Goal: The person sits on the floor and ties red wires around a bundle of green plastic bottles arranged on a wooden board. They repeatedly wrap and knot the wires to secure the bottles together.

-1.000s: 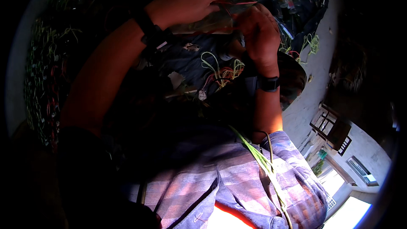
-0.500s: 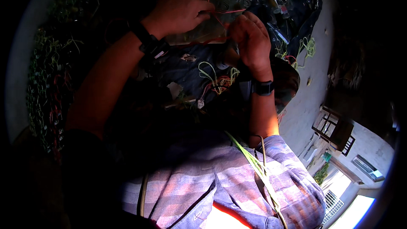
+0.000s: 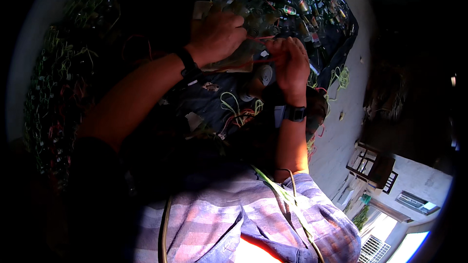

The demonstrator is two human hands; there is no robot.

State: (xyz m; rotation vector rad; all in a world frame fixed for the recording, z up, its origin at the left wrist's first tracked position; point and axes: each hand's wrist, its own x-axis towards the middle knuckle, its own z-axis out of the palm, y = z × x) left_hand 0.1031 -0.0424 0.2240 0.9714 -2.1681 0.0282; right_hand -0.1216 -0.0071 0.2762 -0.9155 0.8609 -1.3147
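A thin red cord runs taut between my two hands. The fingers of my left hand are closed around one part of it, close to several clear bottles grouped just beyond. My right hand pinches the cord on the other side, its fingers bunched together. A second red strand slants below, from under my left wrist toward my right hand. Shadow hides where it ends. Beneath the hands lies a flat tan sheet, and the bottles stand at its far side.
Many dark glass bottles are heaped at the far right on black sheeting. Yellow-green and red cords lie loose near my lap, with more green cord at the right. A tangle of cords covers the left side.
The view has shifted, showing more of the bottle heap. My left hand has come nearer the bottles' front, and both hands still grip the red cord.
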